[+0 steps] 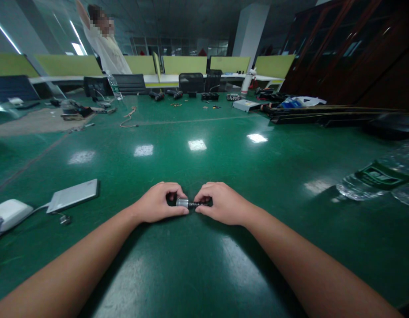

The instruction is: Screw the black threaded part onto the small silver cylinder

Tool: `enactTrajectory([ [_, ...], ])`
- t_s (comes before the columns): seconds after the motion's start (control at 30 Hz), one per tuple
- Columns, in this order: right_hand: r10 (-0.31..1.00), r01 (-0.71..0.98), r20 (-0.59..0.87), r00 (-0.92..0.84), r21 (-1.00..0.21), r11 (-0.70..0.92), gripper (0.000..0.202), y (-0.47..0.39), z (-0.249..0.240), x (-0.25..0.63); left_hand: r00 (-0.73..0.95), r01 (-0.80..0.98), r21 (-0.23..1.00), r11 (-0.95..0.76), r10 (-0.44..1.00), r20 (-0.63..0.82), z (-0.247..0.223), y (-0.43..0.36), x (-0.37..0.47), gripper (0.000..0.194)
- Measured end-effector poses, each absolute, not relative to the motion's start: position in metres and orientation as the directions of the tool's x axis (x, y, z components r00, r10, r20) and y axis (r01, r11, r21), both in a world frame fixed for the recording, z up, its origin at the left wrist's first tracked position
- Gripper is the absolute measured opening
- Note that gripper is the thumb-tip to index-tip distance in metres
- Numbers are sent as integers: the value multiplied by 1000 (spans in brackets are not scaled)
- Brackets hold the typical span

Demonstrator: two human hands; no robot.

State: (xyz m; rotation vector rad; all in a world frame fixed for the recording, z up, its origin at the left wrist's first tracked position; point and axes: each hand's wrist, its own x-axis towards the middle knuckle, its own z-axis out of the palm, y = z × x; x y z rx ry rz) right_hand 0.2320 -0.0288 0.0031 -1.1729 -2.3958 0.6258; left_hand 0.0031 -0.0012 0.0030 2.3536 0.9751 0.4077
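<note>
Between my two hands, just over the green tabletop (198, 251), is a small silvery metal cylinder (182, 202) with a dark ribbed shaft (194, 205) pointing right. My left hand (158, 203) is closed on the cylinder, the thumb below and the fingers above. My right hand (221, 203) pinches the shaft near its far end between thumb and fingertips. The fingers hide parts of both ends. Whether the shaft is a screw or a spring, I cannot tell.
On the left lie a silver flat box (73, 195) with a cable and a white device (10, 214). Clear plastic bottles (373, 179) lie at right. Tools (157, 95), a white box (246, 105) and dark strips (300, 115) sit farther back. A person (107, 48) stands beyond.
</note>
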Motion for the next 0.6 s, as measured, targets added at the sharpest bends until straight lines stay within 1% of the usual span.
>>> enactTrajectory([
  [0.6,825,654,97,-556,-562,507,12,-28,8,241,675,568,597,-566,736,55,6,-2,5,28],
])
